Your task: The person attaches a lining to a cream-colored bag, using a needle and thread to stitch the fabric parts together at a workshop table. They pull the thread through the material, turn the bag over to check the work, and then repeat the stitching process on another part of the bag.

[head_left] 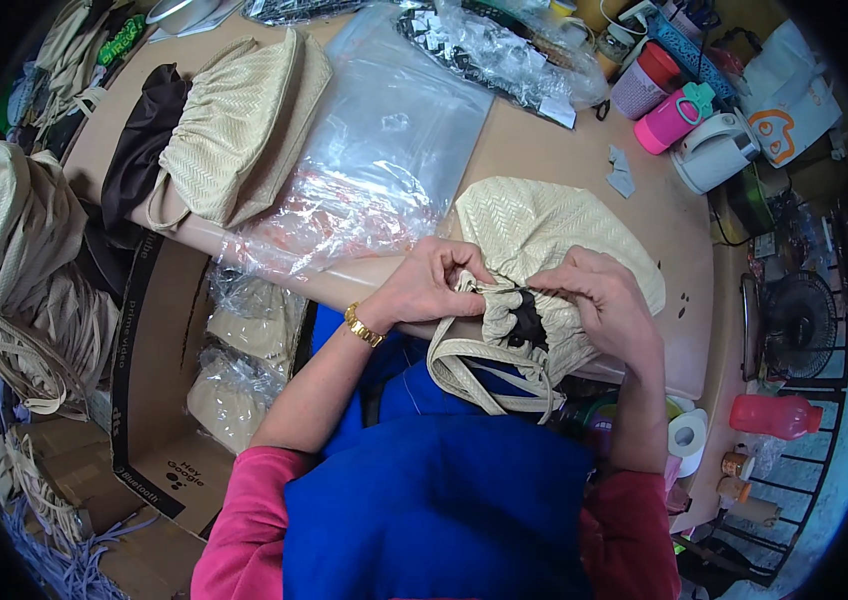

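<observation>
A cream woven-patterned bag (pixel 559 230) lies over the front edge of the beige table (pixel 544 150), its gathered opening toward me with black lining showing and cream straps (pixel 484 385) looping below it. My left hand (pixel 434 285), with a gold watch on the wrist, pinches the left side of the gathered rim with thumb and fingers. My right hand (pixel 604 300) has its fingertips closed on the right side of the same opening, above the black lining.
Cream bags (pixel 224 125), dark cloth and clear plastic bags (pixel 364 140) lie at back left. A pile of bags (pixel 24 260) and a cardboard box (pixel 149 400) of wrapped bags stand left. Bottles, a white kettle (pixel 709 150) and a fan (pixel 799 325) sit right.
</observation>
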`<move>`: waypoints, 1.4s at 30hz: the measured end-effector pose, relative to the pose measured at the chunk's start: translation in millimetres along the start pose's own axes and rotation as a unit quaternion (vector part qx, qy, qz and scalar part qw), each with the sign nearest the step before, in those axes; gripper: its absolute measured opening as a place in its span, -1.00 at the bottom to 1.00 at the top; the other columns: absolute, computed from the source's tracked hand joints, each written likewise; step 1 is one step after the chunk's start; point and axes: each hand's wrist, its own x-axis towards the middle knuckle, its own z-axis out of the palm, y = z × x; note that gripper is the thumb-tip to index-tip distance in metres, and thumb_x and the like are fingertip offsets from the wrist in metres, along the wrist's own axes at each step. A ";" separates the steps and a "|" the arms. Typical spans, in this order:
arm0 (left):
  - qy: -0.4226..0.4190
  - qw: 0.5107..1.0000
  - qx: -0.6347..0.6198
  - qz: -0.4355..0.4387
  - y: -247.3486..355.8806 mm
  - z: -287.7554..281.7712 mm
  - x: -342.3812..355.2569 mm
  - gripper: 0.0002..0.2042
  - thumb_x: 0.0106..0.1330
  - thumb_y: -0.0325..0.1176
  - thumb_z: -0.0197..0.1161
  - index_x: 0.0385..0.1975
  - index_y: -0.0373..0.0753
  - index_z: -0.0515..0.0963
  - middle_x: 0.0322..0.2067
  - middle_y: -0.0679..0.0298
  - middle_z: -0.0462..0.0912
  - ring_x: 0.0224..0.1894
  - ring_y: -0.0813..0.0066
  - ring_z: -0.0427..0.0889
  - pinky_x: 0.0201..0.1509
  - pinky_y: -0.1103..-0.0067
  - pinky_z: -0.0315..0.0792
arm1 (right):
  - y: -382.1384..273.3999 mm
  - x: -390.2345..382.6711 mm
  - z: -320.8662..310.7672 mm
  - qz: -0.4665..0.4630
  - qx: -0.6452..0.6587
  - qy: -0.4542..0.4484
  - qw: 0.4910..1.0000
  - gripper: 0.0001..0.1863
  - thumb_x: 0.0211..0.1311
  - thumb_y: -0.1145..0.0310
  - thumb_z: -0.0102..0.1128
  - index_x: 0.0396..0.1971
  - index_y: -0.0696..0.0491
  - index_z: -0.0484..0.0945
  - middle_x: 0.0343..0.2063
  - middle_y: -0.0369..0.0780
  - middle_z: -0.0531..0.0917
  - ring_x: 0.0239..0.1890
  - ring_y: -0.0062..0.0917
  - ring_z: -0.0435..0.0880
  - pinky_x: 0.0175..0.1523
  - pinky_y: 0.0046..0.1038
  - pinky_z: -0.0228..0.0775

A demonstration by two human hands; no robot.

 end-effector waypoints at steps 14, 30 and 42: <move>-0.010 0.999 0.003 -0.040 5.8 -2.2 -1.0 -0.80 -0.05 -0.48 0.38 -0.39 -0.38 0.62 -0.47 0.36 0.60 -0.39 0.72 0.48 -0.28 0.73 0.32 | -10.9 -8.4 1.2 -0.045 -0.091 0.081 0.992 -0.63 -0.13 0.67 0.14 -0.32 -0.02 0.74 -0.48 -0.22 0.49 -0.35 -0.39 0.52 -0.22 -0.38 0.29; -0.007 0.999 -0.017 -0.038 7.3 -1.0 -0.7 -0.83 -0.04 -0.51 0.39 -0.41 -0.37 0.62 -0.46 0.36 0.61 -0.38 0.71 0.50 -0.27 0.72 0.33 | -17.0 -5.8 7.9 -0.048 -0.148 0.040 0.987 -0.65 -0.07 0.61 0.10 -0.26 0.01 0.69 -0.52 -0.20 0.45 -0.40 -0.35 0.53 -0.27 -0.35 0.34; -0.001 1.000 -0.004 -0.017 4.5 -0.1 0.2 -0.81 -0.03 -0.44 0.42 -0.41 -0.32 0.64 -0.52 0.47 0.56 -0.49 0.83 0.35 -0.43 0.77 0.17 | 0.6 -13.1 -1.3 -0.009 -0.002 0.082 0.997 -0.65 -0.08 0.69 0.12 -0.32 0.01 0.73 -0.45 -0.24 0.52 -0.39 -0.39 0.51 -0.25 -0.41 0.28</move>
